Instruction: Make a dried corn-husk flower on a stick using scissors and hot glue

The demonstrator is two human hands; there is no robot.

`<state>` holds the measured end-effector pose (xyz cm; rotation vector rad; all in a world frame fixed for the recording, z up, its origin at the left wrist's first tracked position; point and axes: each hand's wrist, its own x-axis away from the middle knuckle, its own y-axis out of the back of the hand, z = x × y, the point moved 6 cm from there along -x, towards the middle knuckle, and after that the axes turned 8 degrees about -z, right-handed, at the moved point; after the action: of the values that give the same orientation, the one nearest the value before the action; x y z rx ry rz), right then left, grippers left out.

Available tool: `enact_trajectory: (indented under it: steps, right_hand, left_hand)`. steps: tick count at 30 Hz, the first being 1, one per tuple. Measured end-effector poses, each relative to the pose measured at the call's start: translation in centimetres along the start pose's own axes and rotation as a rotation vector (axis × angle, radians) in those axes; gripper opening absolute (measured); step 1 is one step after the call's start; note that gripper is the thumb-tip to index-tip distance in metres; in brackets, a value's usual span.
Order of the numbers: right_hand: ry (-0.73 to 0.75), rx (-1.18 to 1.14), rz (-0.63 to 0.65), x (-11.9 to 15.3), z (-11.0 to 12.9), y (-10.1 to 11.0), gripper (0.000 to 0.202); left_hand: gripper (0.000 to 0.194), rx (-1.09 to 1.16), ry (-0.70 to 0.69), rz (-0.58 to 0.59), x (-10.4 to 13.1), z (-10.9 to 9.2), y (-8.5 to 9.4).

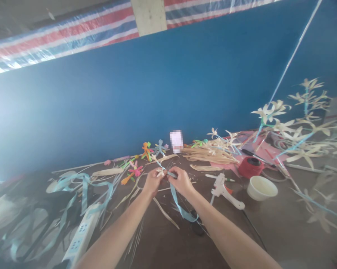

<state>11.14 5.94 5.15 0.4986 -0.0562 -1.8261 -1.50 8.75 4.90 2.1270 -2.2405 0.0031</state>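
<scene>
My left hand (153,181) is closed on a small pale flower stem (158,164), whose cream petals stick out above the fingers. Close beside it, my right hand (181,180) pinches a light blue ribbon (176,203) where it meets the stem. The ribbon's loose length hangs below the right hand and curls on the table under the right forearm. The fingertips of both hands nearly touch, and the exact join between ribbon and stem is partly hidden by them.
A white glue gun (223,190), a white bowl (262,188) and a red round object (250,167) stand to the right. Finished-looking cream flower sprays (300,134) spread behind them. Dried husk strips (210,154) lie at the back. A power strip (83,233) and blue ribbon (84,186) are at left.
</scene>
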Motion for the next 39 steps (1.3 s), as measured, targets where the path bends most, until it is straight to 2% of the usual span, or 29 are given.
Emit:
enact_trajectory:
  steps: [4, 8, 10, 12, 15, 17, 21, 26, 31, 34, 39]
  right_hand:
    - [0.089, 0.068, -0.002, 0.7, 1.4, 0.8, 0.012]
    - [0.361, 0.278, 0.061, 1.9, 3.8, 1.6, 0.015]
    - [0.445, 0.327, 0.058, 2.1, 4.8, 2.3, 0.018]
    - [0.466, 0.306, -0.014, 1.5, 5.7, 3.6, 0.022]
    - [0.42, 0.218, -0.181, -0.6, 6.7, 5.7, 0.014]
    - [0.423, 0.199, -0.212, -2.2, 7.5, 6.4, 0.014]
    - [0.462, 0.292, -0.093, -4.8, 8.6, 6.1, 0.011]
    - [0.487, 0.41, 0.032, -6.5, 9.1, 5.4, 0.011]
    - [0.412, 0.496, 0.165, -7.7, 8.5, 4.8, 0.013]
    - [0.363, 0.573, 0.209, -8.4, 8.1, 4.5, 0.013]
    - [0.37, 0.638, 0.239, -8.9, 8.0, 4.2, 0.009]
  left_hand:
    - [0.02, -0.051, -0.062, -0.035, -0.1, -0.6, -0.1]
    - [0.02, -0.1, -0.112, -0.07, -0.2, -1.3, 0.1]
    - [0.02, -0.122, -0.138, -0.086, -0.2, -1.7, 0.2]
    - [0.021, -0.14, -0.16, -0.101, -0.2, -1.9, 0.2]
    - [0.021, -0.159, -0.173, -0.109, -0.1, -2.1, -0.2]
    - [0.019, -0.169, -0.173, -0.107, 0.0, -2.3, -0.7]
    - [0.018, -0.196, -0.186, -0.113, 0.2, -2.7, -1.6]
    - [0.015, -0.215, -0.209, -0.108, 0.0, -3.1, -2.4]
    - [0.014, -0.229, -0.216, -0.121, -0.6, -2.7, -3.1]
    - [0.015, -0.248, -0.214, -0.124, -0.9, -2.5, -3.4]
    - [0.015, -0.284, -0.221, -0.107, -1.2, -2.5, -3.8]
